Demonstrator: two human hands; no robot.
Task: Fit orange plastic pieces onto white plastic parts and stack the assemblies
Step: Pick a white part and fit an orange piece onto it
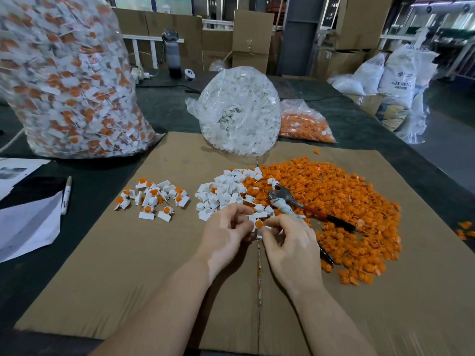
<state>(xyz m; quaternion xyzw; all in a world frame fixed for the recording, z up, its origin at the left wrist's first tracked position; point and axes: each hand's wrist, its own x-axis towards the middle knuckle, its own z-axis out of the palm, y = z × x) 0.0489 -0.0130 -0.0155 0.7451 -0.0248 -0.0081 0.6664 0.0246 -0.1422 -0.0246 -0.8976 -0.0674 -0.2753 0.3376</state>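
Note:
My left hand (226,231) and my right hand (288,242) meet over the cardboard sheet (128,265), both pinching a white part with an orange piece (258,224) seated in it. A heap of loose white parts (226,194) lies just beyond my fingers. To its right spreads a wide pile of orange pieces (341,209). A small group of finished assemblies (153,199) lies on the cardboard to the left.
Pliers with red-black handles (305,208) lie across the orange pile. Behind stand a big bag of assemblies (64,78), a bag of white parts (239,111) and a bag of orange pieces (303,124). A marker (66,195) and papers (25,222) lie at left.

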